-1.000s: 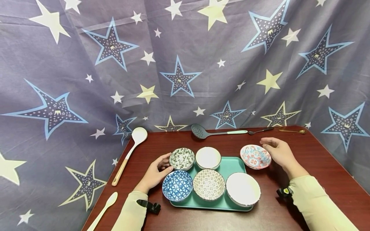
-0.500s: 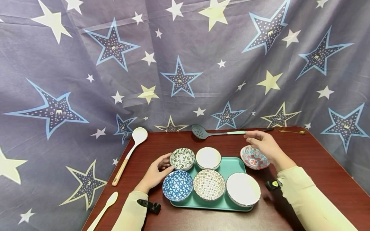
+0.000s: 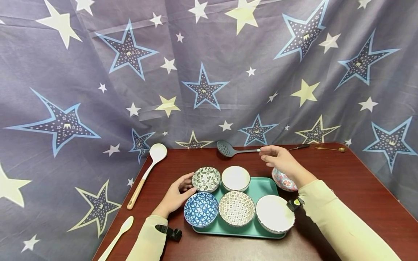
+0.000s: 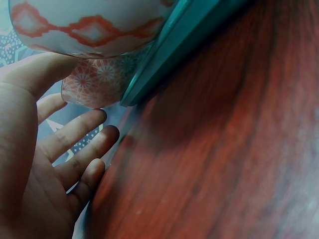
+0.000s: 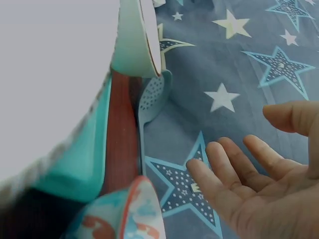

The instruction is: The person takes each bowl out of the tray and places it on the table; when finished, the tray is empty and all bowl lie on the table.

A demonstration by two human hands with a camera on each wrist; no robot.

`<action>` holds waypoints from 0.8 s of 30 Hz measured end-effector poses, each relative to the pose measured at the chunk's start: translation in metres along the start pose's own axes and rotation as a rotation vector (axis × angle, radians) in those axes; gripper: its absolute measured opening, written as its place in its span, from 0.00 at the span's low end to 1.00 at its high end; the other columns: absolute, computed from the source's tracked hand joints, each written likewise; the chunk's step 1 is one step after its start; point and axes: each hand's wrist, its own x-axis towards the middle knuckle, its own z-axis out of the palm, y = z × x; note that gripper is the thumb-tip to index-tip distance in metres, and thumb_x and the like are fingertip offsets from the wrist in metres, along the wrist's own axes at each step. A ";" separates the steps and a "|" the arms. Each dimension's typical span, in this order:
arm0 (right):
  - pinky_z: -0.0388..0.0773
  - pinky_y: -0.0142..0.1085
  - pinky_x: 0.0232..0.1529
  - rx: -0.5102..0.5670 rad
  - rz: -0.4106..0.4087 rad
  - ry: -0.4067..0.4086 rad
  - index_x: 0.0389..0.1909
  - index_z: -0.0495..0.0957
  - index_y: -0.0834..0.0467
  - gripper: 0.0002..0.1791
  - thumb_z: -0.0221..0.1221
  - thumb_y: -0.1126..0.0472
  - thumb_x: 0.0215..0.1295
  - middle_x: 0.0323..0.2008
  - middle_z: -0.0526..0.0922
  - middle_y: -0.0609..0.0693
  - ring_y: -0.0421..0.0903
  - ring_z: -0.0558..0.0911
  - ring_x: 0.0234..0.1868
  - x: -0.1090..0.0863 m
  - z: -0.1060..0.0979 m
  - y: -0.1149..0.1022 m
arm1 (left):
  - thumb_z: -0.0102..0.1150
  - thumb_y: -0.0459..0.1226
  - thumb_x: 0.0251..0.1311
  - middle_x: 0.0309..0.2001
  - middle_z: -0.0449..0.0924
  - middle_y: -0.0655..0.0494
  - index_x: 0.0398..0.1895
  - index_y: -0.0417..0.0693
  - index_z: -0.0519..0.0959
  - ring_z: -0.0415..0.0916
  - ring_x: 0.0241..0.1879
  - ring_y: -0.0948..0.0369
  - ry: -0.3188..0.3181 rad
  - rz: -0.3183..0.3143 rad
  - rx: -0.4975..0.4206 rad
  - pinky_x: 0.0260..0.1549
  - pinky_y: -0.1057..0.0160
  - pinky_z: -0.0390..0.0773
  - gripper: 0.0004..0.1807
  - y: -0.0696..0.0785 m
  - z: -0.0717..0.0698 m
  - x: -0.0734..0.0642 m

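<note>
My left hand rests at the tray's left side, its fingers relaxed beside the leaf-patterned bowl and its thumb near the blue triangle-patterned bowl. In the left wrist view its fingers are spread, and whether a fingertip touches a bowl is hard to tell. My right hand hovers with loose fingers, holding nothing. Beneath it, partly hidden, a red-and-blue patterned bowl sits off the tray's right edge. On the green tray also stand a cream bowl, a brown-checked bowl and a large white bowl.
At the back lies a grey slotted spoon, its handle end behind my right hand. A dark utensil and a thin gold spoon lie to its right. On the left are a white ladle and a cream spoon. Starry cloth hangs behind.
My right hand has moved left from beside the red-and-blue bowl to above and behind it, now covering part of the bowl and the slotted spoon's handle. The left hand stays put.
</note>
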 end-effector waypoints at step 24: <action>0.80 0.55 0.57 0.100 0.141 -0.174 0.74 0.66 0.67 0.28 0.58 0.63 0.79 0.70 0.69 0.71 0.69 0.71 0.70 0.031 0.034 0.016 | 0.67 0.34 0.70 0.57 0.82 0.36 0.75 0.40 0.70 0.80 0.55 0.40 0.014 0.044 -0.049 0.51 0.47 0.77 0.33 0.031 0.000 -0.006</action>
